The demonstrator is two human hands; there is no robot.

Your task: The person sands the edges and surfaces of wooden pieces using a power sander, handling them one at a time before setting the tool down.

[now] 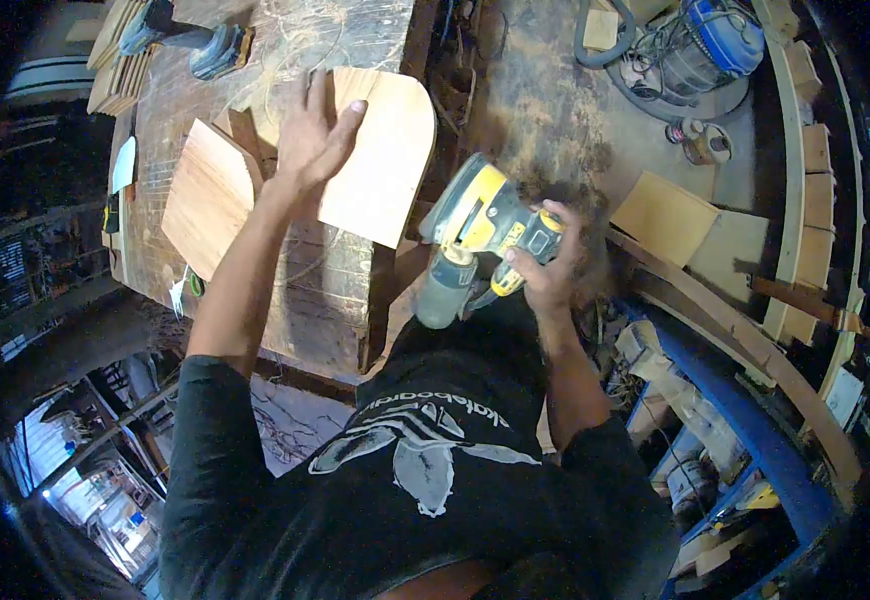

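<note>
My right hand (552,262) grips a yellow and black cordless orbital sander (490,215), held in the air just off the bench's right edge. The sander's pad side faces left, and its dark dust canister (445,288) hangs below. My left hand (320,140) lies with fingers spread on a pale wooden board (387,150) with rounded far corners, on the workbench (325,300). Beside my left forearm sits another wooden board (210,195), partly covered by the arm. A small wood block (238,130) shows between the two boards.
At the bench's far left are a blue cordless power tool (190,40) and stacked wooden pieces (120,60). A blue-topped shop vacuum (700,50) with a hose stands on the floor at the far right. Cans (700,140), a flat panel (665,218) and a blue shelf frame (745,430) lie nearer.
</note>
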